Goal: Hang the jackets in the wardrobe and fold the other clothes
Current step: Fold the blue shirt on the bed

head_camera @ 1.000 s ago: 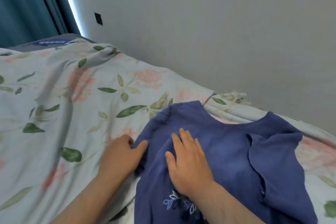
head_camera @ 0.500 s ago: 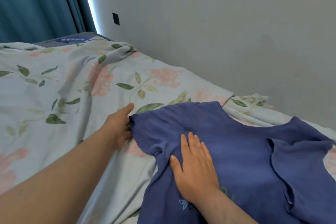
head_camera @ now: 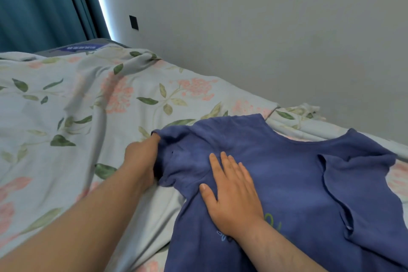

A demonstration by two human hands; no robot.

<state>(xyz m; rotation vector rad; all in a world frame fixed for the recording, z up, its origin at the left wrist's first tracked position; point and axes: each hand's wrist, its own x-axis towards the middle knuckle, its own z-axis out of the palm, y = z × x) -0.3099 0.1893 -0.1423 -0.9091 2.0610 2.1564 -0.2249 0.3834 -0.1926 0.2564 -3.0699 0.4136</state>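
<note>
Far left, the teal curtain (head_camera: 33, 2) hangs with a bright strip of daylight down its edge, and below it the floral bedsheet (head_camera: 66, 106) spreads rumpled across the bed. In comes the left hand (head_camera: 141, 157), arm stretched out over the sheet, right at the open end of the left sleeve (head_camera: 176, 150). The fingers curl into the cloth and grip its edge, with the tips hidden under the fabric.

That is the big change. A second ago this hand sat close beside the other one and the sleeve was bunched in against the body. Half a second ago it was drawn out to the left, and now it lies out sideways on the sheet in much the same place, a little wrinkled.

Moving along, the right hand (head_camera: 234, 196) lies flat on the chest of the blue shirt (head_camera: 287, 179), palm down. Its fingers are straight and close together, the thumb is angled out to the left, and it is pressing the cloth to the bed. It has kept that spot through all three moments.

The shirt itself lies face up on the bed near the wall side, neckline toward the wall (head_camera: 265, 28), with a scrap of printed design peeking out at the wrist. Further right, the other sleeve (head_camera: 357, 183) is folded in over the body, just as it was before. On the wall, up by the curtain, sits a small black plate (head_camera: 133, 22).
</note>
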